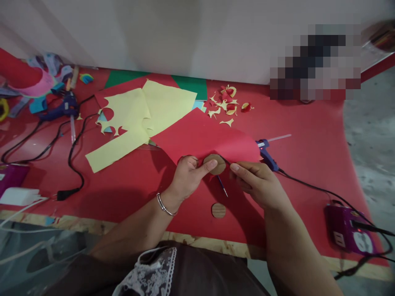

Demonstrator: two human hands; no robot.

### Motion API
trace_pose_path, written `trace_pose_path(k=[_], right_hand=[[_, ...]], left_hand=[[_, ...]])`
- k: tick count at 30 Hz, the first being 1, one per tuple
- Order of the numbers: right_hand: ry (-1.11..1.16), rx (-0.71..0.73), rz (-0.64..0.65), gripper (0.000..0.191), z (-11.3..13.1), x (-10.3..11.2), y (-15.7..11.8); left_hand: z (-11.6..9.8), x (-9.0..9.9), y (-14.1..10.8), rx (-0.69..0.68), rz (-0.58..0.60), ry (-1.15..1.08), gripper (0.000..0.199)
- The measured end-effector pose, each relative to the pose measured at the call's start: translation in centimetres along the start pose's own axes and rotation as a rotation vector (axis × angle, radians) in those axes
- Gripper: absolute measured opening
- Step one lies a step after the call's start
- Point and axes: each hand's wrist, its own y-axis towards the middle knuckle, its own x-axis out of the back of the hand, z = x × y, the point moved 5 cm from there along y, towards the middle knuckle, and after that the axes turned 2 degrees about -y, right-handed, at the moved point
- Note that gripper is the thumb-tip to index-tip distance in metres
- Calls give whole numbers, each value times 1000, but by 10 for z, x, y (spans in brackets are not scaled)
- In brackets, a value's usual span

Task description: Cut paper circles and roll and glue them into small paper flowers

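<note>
While the brown round disc [215, 164] is pinched on the red paper sheet [203, 137] by the left hand [187, 176], a thin pen [222, 186] is gripped by the right hand [257, 183], just beside it.

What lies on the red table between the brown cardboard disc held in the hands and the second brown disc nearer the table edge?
In the head view, a thin blue-handled pen or tool lies between the held disc and the loose disc; otherwise bare red table.

A pixelated block [315, 61] at upper right hides whatever is there. The purple power strip [348, 229] at lower right trails its cable off the right edge. The pen [222, 186] at centre disappears beneath the right hand [257, 185].
</note>
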Motion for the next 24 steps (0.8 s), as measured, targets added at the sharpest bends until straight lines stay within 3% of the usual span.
trace_pose_path(k=[8,16,24], right_hand=[[19,-10,40,55,1,0,-1],[-30,3,57,57,6,2,-2],[-17,-22,60,56,3,3,-2]], left_hand=[[-14,6,3,-158,22,-104,71],[-16,2,3,-100,145,-161,70],[-10,1,4,-40,166,-176,73]])
